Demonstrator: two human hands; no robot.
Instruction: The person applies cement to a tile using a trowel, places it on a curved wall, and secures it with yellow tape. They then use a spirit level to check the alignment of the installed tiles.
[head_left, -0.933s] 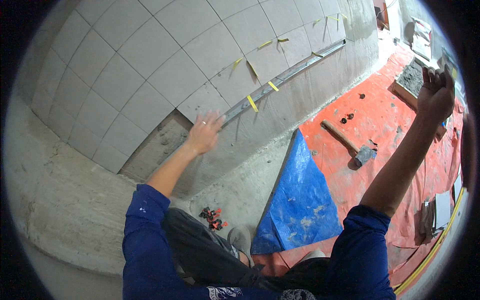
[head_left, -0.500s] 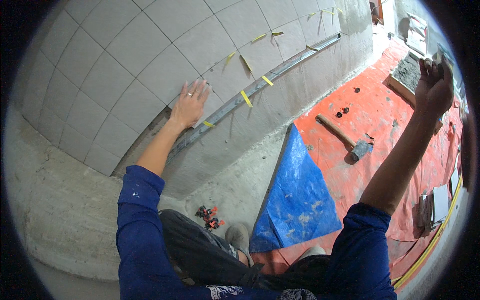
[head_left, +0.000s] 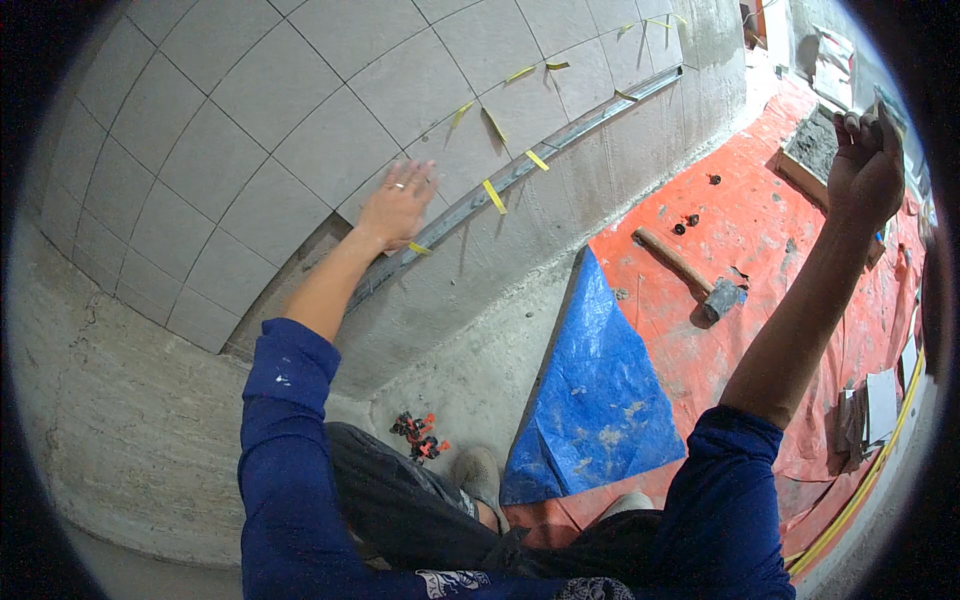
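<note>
My left hand (head_left: pixel 398 205) lies open on a grey wall tile (head_left: pixel 440 208) in the lowest row, its fingers stretched out. Just below the tile runs a metal straight-edge strip (head_left: pixel 465 208) along the wall, with yellow tile spacers (head_left: pixel 494 197) sticking out near it. To the left of my hand, a bare gap (head_left: pixel 300 275) shows in the bottom row. Out at the far right, my right hand (head_left: pixel 866 170) is raised with its fingers curled closed. A blurred greenish-grey edge shows at its fingertips; I cannot make out what it holds.
A mallet (head_left: pixel 690 272) lies on a red tarp (head_left: pixel 650 225). Beside it is a folded blue tarp (head_left: pixel 600 400). Black and red clips (head_left: pixel 420 436) sit on the concrete near my feet. Grey mortar (head_left: pixel 815 150) fills a tray at the back right; tile offcuts (head_left: pixel 880 405) lie right.
My left hand has slid a little to the right across the tile, the forearm moving with it. The right hand has barely shifted.
</note>
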